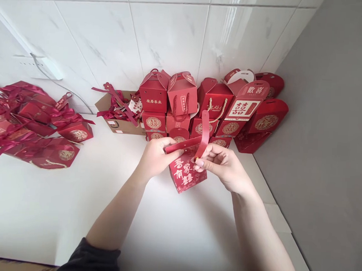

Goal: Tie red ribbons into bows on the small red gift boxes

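1. Dark sleeve (92, 259) at the bottom of the frame, left of centre, pushed up around the forearm.
2. Far left of the frame: a heap of ribboned red boxes (72, 133) on the white bench (41, 208); above it, a cable (60, 78) runs along the tiled wall (171, 32).
3. Left of centre, near the wall: an open cardboard box (126, 128) filled with red ribbons and straps.
4. Centre: the left hand (155, 158) has a narrow grip, thumb and fingers pinching the top edge of a red carton (193, 177).
5. That carton sits mid-frame between both hands, tilted, white characters on its front; whether its base touches the bench I cannot tell.
6. Behind it, stacked red boxes (153, 99) stand in rows before the wall, some with cord handles.
7. Just right of centre: the right hand (228, 167) has a narrow grip too, holding the lower end of a red strap (204, 133), which curves upward, against the carton's top edge.
8. Right side: larger red boxes (267, 122) beside a grey panel (328, 140).
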Motion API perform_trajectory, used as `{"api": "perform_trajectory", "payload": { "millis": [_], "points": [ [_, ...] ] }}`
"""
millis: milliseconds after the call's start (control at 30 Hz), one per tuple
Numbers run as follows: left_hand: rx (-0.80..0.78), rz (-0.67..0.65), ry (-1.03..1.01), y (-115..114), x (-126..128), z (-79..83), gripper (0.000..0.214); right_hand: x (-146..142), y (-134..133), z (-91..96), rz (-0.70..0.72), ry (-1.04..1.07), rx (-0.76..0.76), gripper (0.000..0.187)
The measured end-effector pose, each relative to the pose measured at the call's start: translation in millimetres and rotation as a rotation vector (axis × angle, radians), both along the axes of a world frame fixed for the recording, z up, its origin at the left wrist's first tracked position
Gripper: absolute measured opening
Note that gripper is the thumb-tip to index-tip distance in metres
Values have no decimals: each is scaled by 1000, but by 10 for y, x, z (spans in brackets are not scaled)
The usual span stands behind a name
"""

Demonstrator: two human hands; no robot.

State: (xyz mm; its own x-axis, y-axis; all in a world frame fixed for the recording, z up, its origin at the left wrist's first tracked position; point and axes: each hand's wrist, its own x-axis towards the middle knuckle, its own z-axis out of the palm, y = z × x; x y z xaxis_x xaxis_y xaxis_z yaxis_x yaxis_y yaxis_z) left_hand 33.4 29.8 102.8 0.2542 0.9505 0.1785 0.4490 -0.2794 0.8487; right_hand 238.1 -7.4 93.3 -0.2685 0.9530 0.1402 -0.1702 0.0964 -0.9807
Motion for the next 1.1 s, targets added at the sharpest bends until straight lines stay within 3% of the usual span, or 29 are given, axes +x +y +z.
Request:
{"api": "perform_trajectory", "payload": {
  "millis": [200, 500, 900, 1100],
  "points": [
    [-7, 11, -199, -142, 81, 89, 20, -52, 45, -76, 14, 81, -39, 23],
    [74, 29, -211, -324, 124, 150, 14, -86, 39, -91, 43, 62, -20, 23],
    [138, -51, -250, -352, 123, 140, 7, -106, 37, -95, 42, 86, 33, 20],
    [183, -29, -204, -279, 63, 129, 5, -113, 37, -109, -54, 64, 81, 16]
  ]
}}
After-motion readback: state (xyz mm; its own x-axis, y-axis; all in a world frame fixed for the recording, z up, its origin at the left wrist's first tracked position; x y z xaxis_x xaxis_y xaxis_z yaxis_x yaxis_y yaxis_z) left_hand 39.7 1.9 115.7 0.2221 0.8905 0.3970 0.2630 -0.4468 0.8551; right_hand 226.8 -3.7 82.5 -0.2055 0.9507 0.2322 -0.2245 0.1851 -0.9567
